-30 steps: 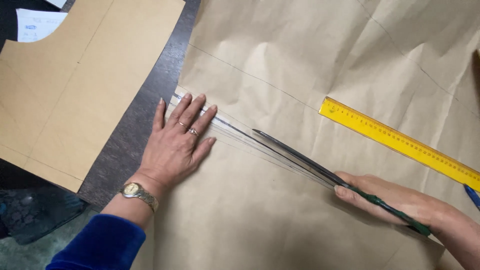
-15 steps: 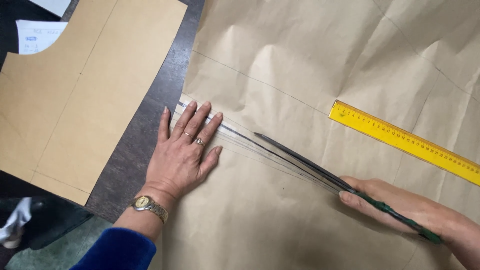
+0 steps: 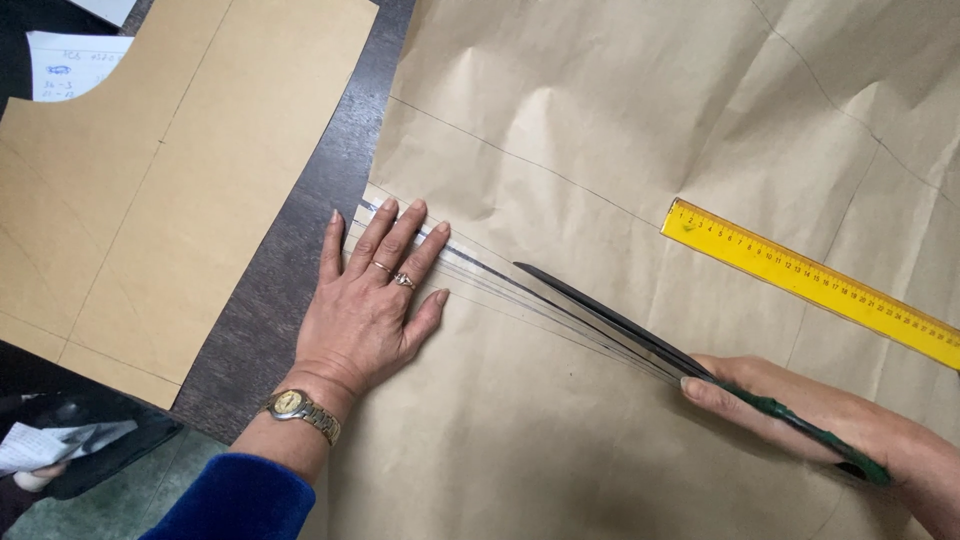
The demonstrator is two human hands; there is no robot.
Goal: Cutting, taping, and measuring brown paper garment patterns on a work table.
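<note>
Brown kraft paper sheet point(image 3: 620, 150) sits under the left hand point(image 3: 365, 310), fingers flat and spread; right hand point(image 3: 800, 410) clenched round long black green-handled scissors point(image 3: 640, 330), blades pointing ten o'clock along the paper.

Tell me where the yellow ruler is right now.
In the head view, the yellow ruler lies slanted on the brown paper at the right, just above the scissors held by the right hand.

I was at a pattern-cutting table in a sewing workshop. Brown pattern paper point(image 3: 620, 130) with pencilled lines covered the dark tabletop point(image 3: 300, 260), a cut card pattern piece point(image 3: 170, 170) lay beside it, and long shears point(image 3: 640, 335) and a yellow ruler point(image 3: 810, 282) rested there.
</note>
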